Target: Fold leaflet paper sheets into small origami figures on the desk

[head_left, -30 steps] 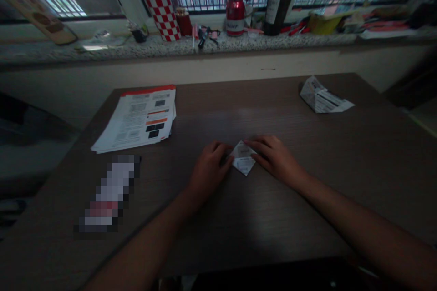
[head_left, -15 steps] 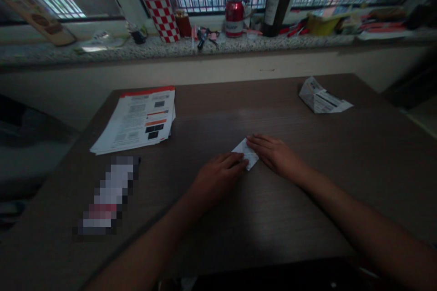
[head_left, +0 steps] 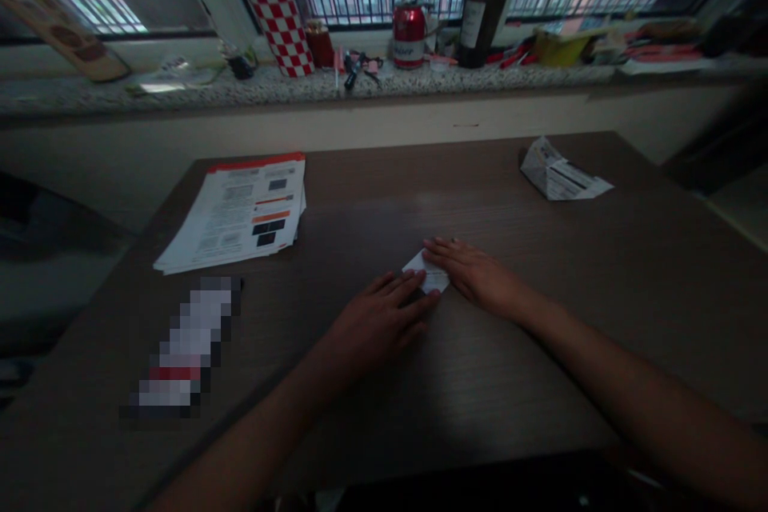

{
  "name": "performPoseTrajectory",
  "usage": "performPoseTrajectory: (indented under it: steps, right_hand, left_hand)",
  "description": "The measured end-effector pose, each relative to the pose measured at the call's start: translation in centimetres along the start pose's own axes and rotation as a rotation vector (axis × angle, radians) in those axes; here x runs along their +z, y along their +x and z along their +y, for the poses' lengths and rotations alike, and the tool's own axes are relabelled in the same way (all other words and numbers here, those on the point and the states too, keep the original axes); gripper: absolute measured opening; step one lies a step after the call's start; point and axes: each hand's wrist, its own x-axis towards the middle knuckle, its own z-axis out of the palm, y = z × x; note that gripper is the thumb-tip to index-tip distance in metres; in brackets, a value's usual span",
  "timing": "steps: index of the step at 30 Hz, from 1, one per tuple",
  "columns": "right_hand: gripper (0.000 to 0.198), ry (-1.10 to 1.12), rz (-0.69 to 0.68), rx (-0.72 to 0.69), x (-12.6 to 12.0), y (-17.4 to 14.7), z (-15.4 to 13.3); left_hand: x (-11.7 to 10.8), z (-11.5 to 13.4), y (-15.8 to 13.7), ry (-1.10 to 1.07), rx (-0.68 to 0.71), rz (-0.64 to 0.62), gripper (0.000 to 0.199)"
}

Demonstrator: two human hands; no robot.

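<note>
A small piece of folded white paper (head_left: 437, 280) lies on the brown table (head_left: 372, 212), partly covered by my fingers. My left hand (head_left: 384, 312) rests at its near left side, fingers stretched out and somewhat apart, fingertips touching the paper. From the right, my right hand (head_left: 471, 272) lies flat over the paper's far right part, its fingers extended. Neither hand is wrapped round anything. How the paper is folded underneath the fingers is hidden.
A stack of printed sheets (head_left: 240, 216) lies at the back left, with a pixelated phone-shaped item (head_left: 186, 344) nearer me. A folded printed paper (head_left: 564, 176) stands at the back right. On the window sill are a red can (head_left: 409, 36) and a dark tube (head_left: 483, 20).
My left hand's fingers have spread and its thumb side has moved toward me, off the paper's lower corner. The right hand stays on the paper. The whole view has shifted slightly.
</note>
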Motion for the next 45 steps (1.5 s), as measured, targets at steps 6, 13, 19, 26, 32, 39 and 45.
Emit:
performPoseTrajectory:
  steps: [6,13,19,26,32,39,45]
  right_hand:
    - [0.056,0.046,0.002,-0.004,-0.6,0.1,0.2]
    - [0.055,0.011,-0.028,0.002,-0.5,0.1,0.4]
    - [0.055,-0.03,-0.045,0.0,-0.3,0.0,0.7]
    - [0.061,-0.051,-0.088,-0.008,-0.8,-0.1,0.1]
    - [0.069,-0.125,-0.089,-0.027,-0.6,-0.2,0.0]
    - [0.069,-0.17,-0.092,-0.043,-0.2,-0.2,0.3]
    - [0.067,-0.177,-0.086,-0.026,-0.1,-0.2,0.2]
  left_hand:
    - [0.1,0.1,-0.2,-0.003,0.003,0.02,0.052]
    - [0.9,0.2,-0.5,0.031,-0.011,0.022,0.051]
    - [1.4,0.8,-0.5,0.052,-0.043,0.03,0.054]
    - [0.9,0.9,-0.4,0.046,-0.047,0.032,0.053]
    - [1.1,0.6,-0.6,0.04,-0.059,0.041,0.062]
    - [0.7,0.6,-0.5,0.035,-0.064,0.002,0.059]
    - [0.5,0.5,-0.6,0.031,-0.077,-0.021,0.06]
